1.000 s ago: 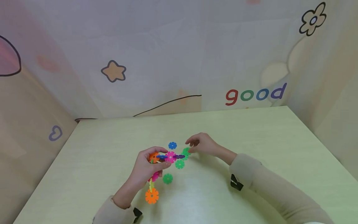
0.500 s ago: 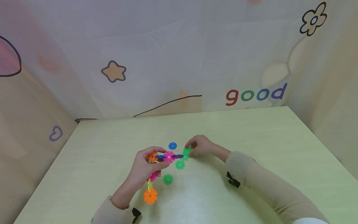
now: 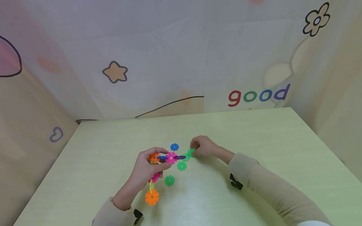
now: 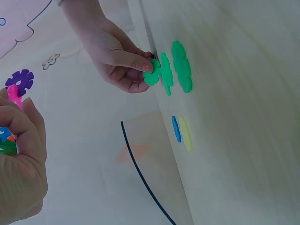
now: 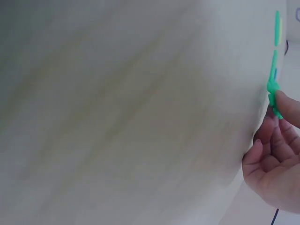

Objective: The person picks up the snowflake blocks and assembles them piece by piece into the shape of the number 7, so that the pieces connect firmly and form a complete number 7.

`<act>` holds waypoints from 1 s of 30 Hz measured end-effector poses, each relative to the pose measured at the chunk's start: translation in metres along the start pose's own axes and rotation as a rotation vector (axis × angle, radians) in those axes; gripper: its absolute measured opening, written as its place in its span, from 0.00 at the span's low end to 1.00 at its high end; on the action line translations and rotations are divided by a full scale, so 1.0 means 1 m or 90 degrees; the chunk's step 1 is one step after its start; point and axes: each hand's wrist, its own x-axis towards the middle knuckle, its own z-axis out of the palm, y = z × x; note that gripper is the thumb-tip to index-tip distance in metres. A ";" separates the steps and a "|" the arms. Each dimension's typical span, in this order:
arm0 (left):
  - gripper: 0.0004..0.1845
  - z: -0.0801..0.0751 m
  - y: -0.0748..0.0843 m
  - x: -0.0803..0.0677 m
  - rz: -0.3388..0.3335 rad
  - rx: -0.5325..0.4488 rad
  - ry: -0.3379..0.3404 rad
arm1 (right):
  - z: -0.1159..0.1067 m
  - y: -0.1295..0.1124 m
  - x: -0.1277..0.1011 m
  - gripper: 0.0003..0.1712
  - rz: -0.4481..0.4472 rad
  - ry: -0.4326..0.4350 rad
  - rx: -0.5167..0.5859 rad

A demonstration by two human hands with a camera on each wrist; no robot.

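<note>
My left hand [image 3: 147, 168] grips a chain of interlocking snowflake discs. In the head view the chain's pink disc [image 3: 171, 158] shows by the fingertips, with a purple disc [image 3: 180, 157] edge-on to its right. An orange disc [image 3: 152, 197] hangs at its lower end, and the palm and fingers hide part of the chain. Thumb and fingers of my right hand [image 3: 206, 146] pinch a green snowflake disc [image 4: 152, 72]. Beside it is another green disc [image 3: 186, 157]; whether the two touch I cannot tell.
On the pale table [image 3: 240, 131] lie a blue disc [image 3: 174, 147] and two more green discs, one nearer [image 3: 169, 180] and one farther [image 3: 182, 166]. A yellow disc [image 4: 186, 134] shows in the left wrist view. Printed cloth [image 3: 169, 62] rises behind the table.
My right hand has come down onto the green disc, pinched it, and shifted it slightly right. The left hand and its chain have barely moved.
</note>
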 end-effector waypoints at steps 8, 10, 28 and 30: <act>0.18 0.001 -0.001 0.001 0.005 -0.006 -0.004 | -0.009 0.004 -0.012 0.15 -0.010 -0.010 0.072; 0.18 0.001 -0.001 0.001 0.004 -0.004 -0.002 | -0.011 0.005 -0.016 0.15 -0.016 -0.018 0.096; 0.20 0.002 -0.004 0.002 0.009 0.000 0.005 | -0.022 0.000 -0.046 0.21 -0.068 -0.019 0.229; 0.20 0.002 -0.003 0.002 0.008 0.002 0.006 | -0.023 -0.003 -0.050 0.22 -0.076 -0.019 0.237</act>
